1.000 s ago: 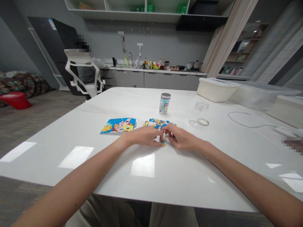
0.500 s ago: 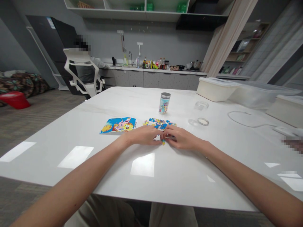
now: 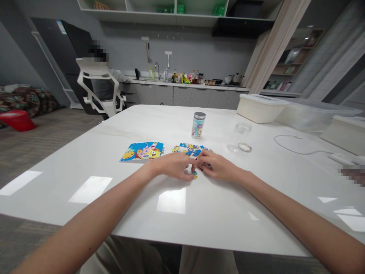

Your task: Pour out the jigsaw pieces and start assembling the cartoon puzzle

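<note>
Side by side over the white table, my hands almost meet at the fingertips. My left hand (image 3: 179,166) has its thumb and forefinger curled against a few small joined jigsaw puzzle pieces (image 3: 195,175), yellow and blue. The fingers of my right hand (image 3: 217,166) are pinched together, with a small dark bit of a puzzle piece showing under them; the rest is hidden. Just beyond the fingers spreads a pile of loose puzzle pieces (image 3: 194,151), mostly blue and yellow. A cartoon picture sheet (image 3: 144,151) lies left of the pile.
Behind the pile stands a printed can with a silver lid (image 3: 198,125). To its right are a clear jar (image 3: 242,129) and a ring-shaped lid (image 3: 244,147). White bins (image 3: 259,108) and a cable (image 3: 299,152) lie farther right. A person sits in a white chair (image 3: 99,87).
The joined pieces have shifted slightly toward me and left with my left thumb. My right fingers have drawn a little apart from the left ones.
</note>
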Tool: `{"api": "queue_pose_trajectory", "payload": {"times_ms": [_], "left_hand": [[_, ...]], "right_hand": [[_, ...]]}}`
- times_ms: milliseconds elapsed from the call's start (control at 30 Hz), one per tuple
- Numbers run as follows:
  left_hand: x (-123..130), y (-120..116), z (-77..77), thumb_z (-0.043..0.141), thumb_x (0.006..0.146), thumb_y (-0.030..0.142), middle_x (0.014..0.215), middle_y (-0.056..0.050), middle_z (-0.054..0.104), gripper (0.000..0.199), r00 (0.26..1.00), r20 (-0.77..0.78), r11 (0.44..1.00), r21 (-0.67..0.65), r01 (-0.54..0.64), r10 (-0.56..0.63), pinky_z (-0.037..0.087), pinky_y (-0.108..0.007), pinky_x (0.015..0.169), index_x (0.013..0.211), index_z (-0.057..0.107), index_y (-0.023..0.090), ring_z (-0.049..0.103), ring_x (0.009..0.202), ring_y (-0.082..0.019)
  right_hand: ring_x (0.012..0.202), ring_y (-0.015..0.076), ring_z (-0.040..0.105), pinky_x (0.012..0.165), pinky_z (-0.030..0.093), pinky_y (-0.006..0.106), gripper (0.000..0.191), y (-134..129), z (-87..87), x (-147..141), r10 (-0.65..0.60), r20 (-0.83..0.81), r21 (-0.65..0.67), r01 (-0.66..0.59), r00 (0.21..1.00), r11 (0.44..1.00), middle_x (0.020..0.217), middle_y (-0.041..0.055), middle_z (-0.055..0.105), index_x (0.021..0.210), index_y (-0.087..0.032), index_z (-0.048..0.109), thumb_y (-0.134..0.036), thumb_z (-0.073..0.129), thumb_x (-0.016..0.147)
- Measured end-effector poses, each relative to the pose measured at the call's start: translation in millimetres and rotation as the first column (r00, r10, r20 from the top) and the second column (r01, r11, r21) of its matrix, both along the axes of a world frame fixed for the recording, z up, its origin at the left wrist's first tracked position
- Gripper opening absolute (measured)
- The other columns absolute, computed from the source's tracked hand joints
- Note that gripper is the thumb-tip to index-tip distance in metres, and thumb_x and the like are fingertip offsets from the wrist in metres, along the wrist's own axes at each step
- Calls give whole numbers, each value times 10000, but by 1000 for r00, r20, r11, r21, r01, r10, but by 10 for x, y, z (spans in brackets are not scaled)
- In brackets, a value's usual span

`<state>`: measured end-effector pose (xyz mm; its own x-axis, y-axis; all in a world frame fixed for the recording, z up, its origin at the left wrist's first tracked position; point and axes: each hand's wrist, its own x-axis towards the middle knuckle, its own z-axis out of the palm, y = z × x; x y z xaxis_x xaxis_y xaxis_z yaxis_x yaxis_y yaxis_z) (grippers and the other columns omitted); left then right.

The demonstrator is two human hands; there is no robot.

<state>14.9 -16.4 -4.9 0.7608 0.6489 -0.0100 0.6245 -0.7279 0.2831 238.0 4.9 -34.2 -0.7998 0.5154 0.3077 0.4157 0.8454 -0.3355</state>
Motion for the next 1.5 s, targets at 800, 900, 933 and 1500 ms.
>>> {"api": "queue_pose_trajectory", "payload": {"times_ms": [800, 900, 933, 1500], "left_hand": [[2, -1, -19, 585, 804, 267, 617, 40, 574, 182, 999, 5, 998, 40, 41, -42, 360, -255, 602, 979, 621, 233, 530, 607, -137], [0, -3, -19, 598, 800, 282, 600, 45, 552, 117, 999, 28, 999, 30, 43, -44, 356, -252, 589, 896, 640, 231, 518, 586, -124], [1, -2, -20, 598, 802, 285, 600, 43, 552, 96, 999, 31, 999, 23, 43, -44, 355, -251, 584, 862, 643, 225, 512, 575, -118], [6, 13, -35, 605, 803, 299, 612, 27, 576, 134, 999, 8, 999, 33, 31, -32, 358, -253, 602, 906, 655, 229, 538, 619, -137]], "right_hand": [[754, 165, 538, 705, 446, 306, 148, -10, 40, 12, -3, 41, -11, 4, 999, 1000, 799, 16, 573, 910, -206, 605, -114, 539, 814], [704, 156, 511, 678, 427, 298, 113, -9, 50, 5, -4, 49, -4, 4, 999, 1000, 747, 10, 558, 884, -202, 626, -147, 537, 840], [699, 155, 510, 676, 423, 296, 113, -8, 51, 4, -4, 45, -4, 4, 999, 1000, 743, 9, 561, 890, -203, 632, -156, 540, 847], [859, 190, 556, 753, 485, 339, 191, -24, 52, 53, 20, 39, -20, -19, 999, 1000, 970, 55, 579, 916, -213, 599, -73, 549, 795]]}}
